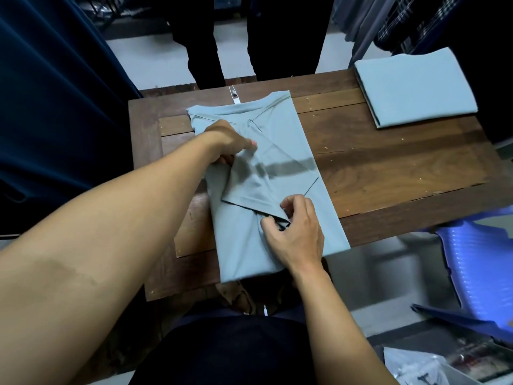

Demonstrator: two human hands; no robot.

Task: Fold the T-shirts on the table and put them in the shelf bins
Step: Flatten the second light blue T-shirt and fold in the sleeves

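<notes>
A pale grey-blue T-shirt [280, 129] lies lengthwise on the left half of the wooden tabletop [388, 168]. Its collar is at the far edge and its bottom hem hangs slightly over the near edge. Both sides are folded in, so it forms a long narrow strip. One sleeve [249, 187] is turned across the top of the strip at a slant.

The left hand [230, 143] reaches in from the near left. Its fingers are curled and its thumb lies on top, pinching the cloth at the upper end of the sleeve, near the shoulder. The right hand [294, 234] is nearer the body, and its thumb and fingertips pinch the corner of the sleeve's hem, just above the strip.

A small white tag [236, 96] sticks out beyond the collar at the far edge of the tabletop. At the far right corner, well apart from the hands, a folded T-shirt [413, 87] of the same colour lies flat and squared.

A blue plastic chair [477, 268] stands to the right of the tabletop. Dark garments [402, 20] hang at the far side, and a dark blue cloth [55, 107] fills the left.
</notes>
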